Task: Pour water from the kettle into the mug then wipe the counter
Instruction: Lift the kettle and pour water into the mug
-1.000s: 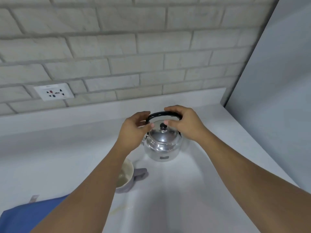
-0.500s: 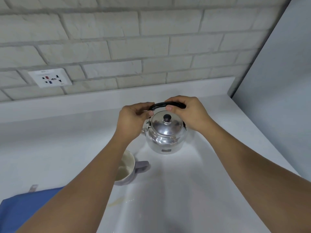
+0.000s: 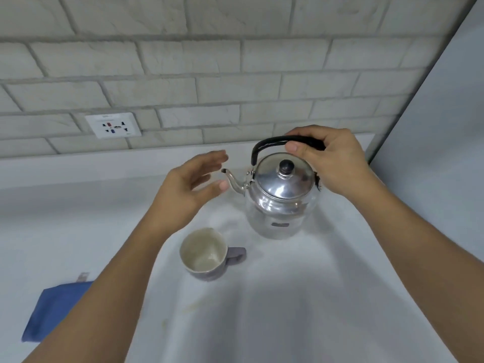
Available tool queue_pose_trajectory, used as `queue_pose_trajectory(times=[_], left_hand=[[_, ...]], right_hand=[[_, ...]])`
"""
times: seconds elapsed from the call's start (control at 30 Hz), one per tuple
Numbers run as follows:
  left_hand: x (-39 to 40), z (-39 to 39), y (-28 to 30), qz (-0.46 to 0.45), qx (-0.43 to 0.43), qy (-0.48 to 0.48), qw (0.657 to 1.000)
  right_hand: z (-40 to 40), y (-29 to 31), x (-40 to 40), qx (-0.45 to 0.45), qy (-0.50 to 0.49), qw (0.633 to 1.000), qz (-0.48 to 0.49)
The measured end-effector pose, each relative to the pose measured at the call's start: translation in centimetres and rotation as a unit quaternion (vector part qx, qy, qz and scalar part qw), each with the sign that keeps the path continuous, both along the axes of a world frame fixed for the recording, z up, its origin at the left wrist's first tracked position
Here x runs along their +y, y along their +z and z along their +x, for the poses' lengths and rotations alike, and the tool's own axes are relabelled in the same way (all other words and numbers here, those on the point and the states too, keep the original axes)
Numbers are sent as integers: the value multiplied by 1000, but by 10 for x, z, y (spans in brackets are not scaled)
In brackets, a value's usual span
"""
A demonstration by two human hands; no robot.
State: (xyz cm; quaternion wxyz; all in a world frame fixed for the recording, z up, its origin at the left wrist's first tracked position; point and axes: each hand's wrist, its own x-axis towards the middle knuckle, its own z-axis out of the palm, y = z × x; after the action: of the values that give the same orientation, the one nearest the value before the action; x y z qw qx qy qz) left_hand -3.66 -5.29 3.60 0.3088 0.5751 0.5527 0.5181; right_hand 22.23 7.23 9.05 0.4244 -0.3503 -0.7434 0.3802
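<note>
Steel kettle (image 3: 281,197) hung from my right hand (image 3: 331,161), clamped on its handle; my left hand (image 3: 187,191) hovered splayed beside the spout, above the mug (image 3: 205,254).

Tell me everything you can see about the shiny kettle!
The kettle is round and silvery, like polished metal, with a domed lid topped by a black knob. A thin curved spout points left, and a black handle arches over the top. It stands upright on the white counter, behind the mug. The right hand grips its handle; the left hand is open beside the spout, not touching.
</note>
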Motion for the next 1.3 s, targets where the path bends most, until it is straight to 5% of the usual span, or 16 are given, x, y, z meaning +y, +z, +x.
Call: queue_pose_trajectory(times=[0.43, 1.3], left_hand=[[-94, -19, -99, -150, -17, 20, 988], [-90, -9, -142, -105, -58, 62, 991]], right_hand=[[-1, 12, -46, -66, 80, 994, 32], [-48, 37, -84, -340, 170, 902, 207]])
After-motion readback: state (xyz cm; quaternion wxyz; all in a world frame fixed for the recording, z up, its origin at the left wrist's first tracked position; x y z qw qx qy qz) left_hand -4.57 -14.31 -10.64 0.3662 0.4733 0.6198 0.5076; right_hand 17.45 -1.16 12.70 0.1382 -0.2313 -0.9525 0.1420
